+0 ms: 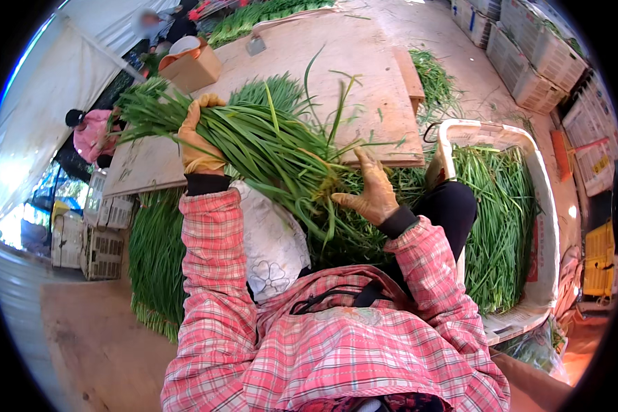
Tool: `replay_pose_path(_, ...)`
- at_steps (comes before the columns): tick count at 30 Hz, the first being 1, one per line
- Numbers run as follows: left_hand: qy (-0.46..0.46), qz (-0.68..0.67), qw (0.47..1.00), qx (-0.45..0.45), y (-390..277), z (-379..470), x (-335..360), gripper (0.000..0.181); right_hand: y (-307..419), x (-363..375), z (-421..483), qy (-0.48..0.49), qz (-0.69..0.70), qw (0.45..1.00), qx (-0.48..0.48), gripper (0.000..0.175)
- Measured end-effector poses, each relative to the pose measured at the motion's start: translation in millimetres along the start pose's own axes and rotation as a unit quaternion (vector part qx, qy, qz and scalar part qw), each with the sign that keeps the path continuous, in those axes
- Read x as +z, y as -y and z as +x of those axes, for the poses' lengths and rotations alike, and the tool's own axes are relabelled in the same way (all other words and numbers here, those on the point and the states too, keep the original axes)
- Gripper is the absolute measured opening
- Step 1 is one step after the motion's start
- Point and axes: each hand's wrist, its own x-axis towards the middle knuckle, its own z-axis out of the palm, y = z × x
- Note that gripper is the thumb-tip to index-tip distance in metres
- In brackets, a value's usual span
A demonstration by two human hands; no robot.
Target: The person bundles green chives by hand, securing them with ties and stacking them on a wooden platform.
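My left hand (201, 135), in a yellowish glove, grips a bunch of long green leaves (268, 136), which look like garlic chives. The leaf tips fan out to the left, and the stem ends point down to the right. Beside those stem ends is my right hand (369, 191), gloved too, its thumb and fingers spread apart. Whether its fingertips touch a stray leaf I cannot tell. Loose leaves and trimmings (350, 242) lie below the bunch, in front of my lap. A second bunch (270, 92) rests on the wooden board (329, 56) behind, partly hidden.
At my right stands a white plastic crate (545, 216) filled with chives. More stacked chives (157, 257) stand at left under the board. A cardboard box (193, 67) and a metal piece (256, 46) sit on the board. Two people work at far left. Crates (541, 56) line the right.
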Motion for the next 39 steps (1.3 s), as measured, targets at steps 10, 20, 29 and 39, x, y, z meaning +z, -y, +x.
replay_pose_path(10, -0.076, -0.075, 0.992, 0.072, -48, -112, -87, 0.018, 57, 67, -4, 0.075, 0.283, 0.947, -0.130, 0.022)
replay_pose_path(20, -0.136, -0.173, 0.967, 0.132, -43, -186, -175, 0.021, 47, 76, -43, 0.250, 0.050, 0.937, -0.237, 0.011)
replay_pose_path(29, -0.199, -0.137, 0.954, 0.178, -47, -214, -234, 0.024, 0, 35, -29, 0.212, -0.146, 0.962, -0.092, 0.086)
replay_pose_path(39, -0.201, -0.138, 0.957, 0.157, -52, -207, -220, 0.024, 71, 120, 0, 0.151, 0.360, 0.920, 0.025, 0.025)
